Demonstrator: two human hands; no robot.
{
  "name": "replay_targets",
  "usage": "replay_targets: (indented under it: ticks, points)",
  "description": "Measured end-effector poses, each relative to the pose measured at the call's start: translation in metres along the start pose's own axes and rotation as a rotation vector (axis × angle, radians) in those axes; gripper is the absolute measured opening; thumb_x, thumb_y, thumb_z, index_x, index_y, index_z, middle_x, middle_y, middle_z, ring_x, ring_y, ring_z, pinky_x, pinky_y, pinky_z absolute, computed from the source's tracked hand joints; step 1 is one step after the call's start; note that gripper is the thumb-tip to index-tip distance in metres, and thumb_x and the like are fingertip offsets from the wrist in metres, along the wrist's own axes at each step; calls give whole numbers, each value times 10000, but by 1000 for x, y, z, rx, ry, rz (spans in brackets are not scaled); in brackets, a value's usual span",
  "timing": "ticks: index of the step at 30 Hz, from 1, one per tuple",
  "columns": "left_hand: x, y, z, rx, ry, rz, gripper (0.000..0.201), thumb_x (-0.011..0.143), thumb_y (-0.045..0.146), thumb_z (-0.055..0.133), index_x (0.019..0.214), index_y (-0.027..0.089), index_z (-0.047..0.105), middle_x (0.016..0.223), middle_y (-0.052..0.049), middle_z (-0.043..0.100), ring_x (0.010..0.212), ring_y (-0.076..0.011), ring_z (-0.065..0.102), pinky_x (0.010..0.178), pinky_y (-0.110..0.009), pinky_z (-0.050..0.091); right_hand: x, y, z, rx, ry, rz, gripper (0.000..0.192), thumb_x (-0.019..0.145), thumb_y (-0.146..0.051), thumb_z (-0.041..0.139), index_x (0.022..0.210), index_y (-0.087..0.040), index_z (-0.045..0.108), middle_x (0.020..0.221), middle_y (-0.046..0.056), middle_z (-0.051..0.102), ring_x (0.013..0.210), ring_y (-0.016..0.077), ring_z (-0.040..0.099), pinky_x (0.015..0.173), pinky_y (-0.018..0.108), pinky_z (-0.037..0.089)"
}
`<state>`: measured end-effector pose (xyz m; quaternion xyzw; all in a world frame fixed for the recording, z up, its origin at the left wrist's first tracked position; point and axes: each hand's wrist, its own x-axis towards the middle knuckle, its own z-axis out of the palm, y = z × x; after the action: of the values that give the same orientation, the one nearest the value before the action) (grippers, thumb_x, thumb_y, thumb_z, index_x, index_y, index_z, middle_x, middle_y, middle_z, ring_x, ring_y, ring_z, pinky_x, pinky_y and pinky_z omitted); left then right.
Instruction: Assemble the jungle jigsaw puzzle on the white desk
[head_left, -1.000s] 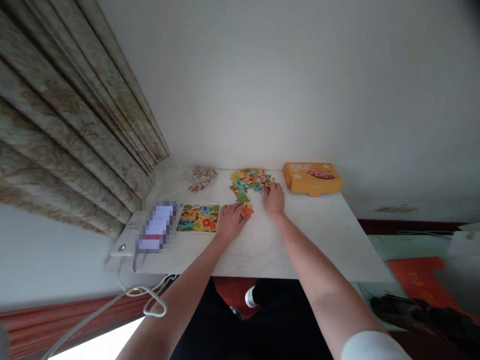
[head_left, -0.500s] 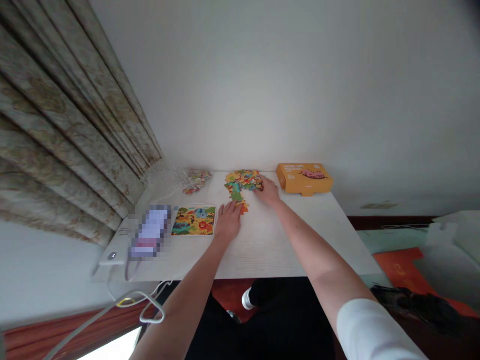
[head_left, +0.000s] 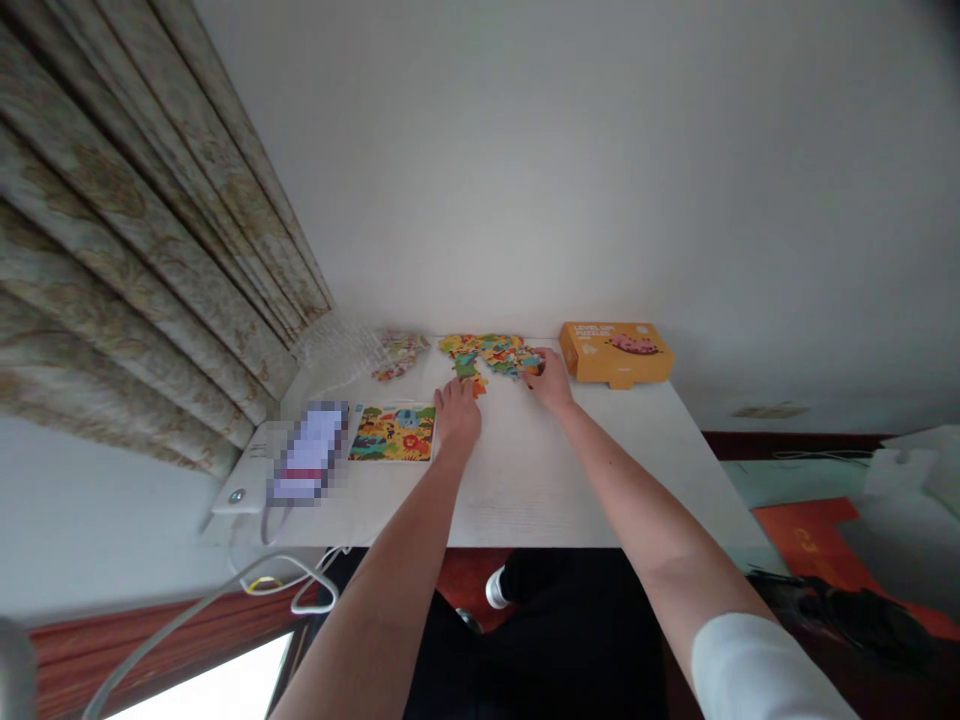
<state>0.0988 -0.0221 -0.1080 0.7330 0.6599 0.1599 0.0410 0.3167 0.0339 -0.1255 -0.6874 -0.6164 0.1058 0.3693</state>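
Observation:
A heap of colourful jigsaw puzzle pieces [head_left: 495, 352] lies at the back of the white table [head_left: 517, 490]. My right hand [head_left: 553, 382] is at the heap's right edge, its thumb and fingers curled around some pieces there. My left hand [head_left: 457, 418] rests flat with fingers stretched forward, the tips touching orange and green pieces [head_left: 466, 368] at the heap's front left. Just left of that hand lies a picture card [head_left: 392, 433] with a lion, an elephant and trees. What sits under the fingertips is partly hidden.
An orange puzzle box [head_left: 619, 354] stands at the back right. Behind the card lies a bag of more pieces [head_left: 400, 355] beside crumpled bubble wrap [head_left: 337, 350]. A blurred-out phone [head_left: 309, 453] with a cable is at the left, near the curtain [head_left: 150, 250].
My right hand has moved right, and the pieces at that end of the heap are spread further right. The left hand has edged slightly forward. The view has shifted a little.

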Motion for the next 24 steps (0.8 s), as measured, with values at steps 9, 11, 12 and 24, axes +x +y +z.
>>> replay_targets:
  ticks: [9, 11, 12, 24]
  points:
    - [-1, 2, 0, -41, 27, 27, 443, 1071, 214, 328, 1446, 168, 558, 1488, -166, 584, 1368, -312, 535, 1221, -556, 341, -88, -24, -4, 207, 39, -101, 500, 856, -335, 731, 1320, -242, 568, 1276, 118, 621, 1180, 265, 649, 1052, 430, 542]
    - [-2, 1, -3, -57, 37, 46, 427, 1072, 213, 342, 1427, 169, 575, 1481, -160, 594, 1358, -300, 547, 1221, -530, 348, -108, -34, 2, 260, -15, -88, 493, 866, -352, 734, 1315, -242, 563, 1268, 115, 633, 1171, 257, 665, 1043, 427, 552]
    - [-2, 0, -4, -71, 44, 59, 418, 1069, 206, 354, 1416, 175, 585, 1475, -152, 600, 1353, -291, 553, 1218, -508, 358, -117, -38, 3, 277, -46, -90, 494, 866, -360, 741, 1312, -245, 563, 1271, 113, 637, 1173, 253, 669, 1043, 425, 553]
    - [-37, -20, 3, -299, -159, 512, 653, 889, 7, 435, 1509, 191, 528, 1525, -89, 597, 1425, -186, 531, 1243, -400, 383, -154, -46, -16, -34, -146, -149, 327, 938, -239, 622, 1260, -226, 675, 1225, 110, 738, 1163, 290, 659, 1063, 482, 485]
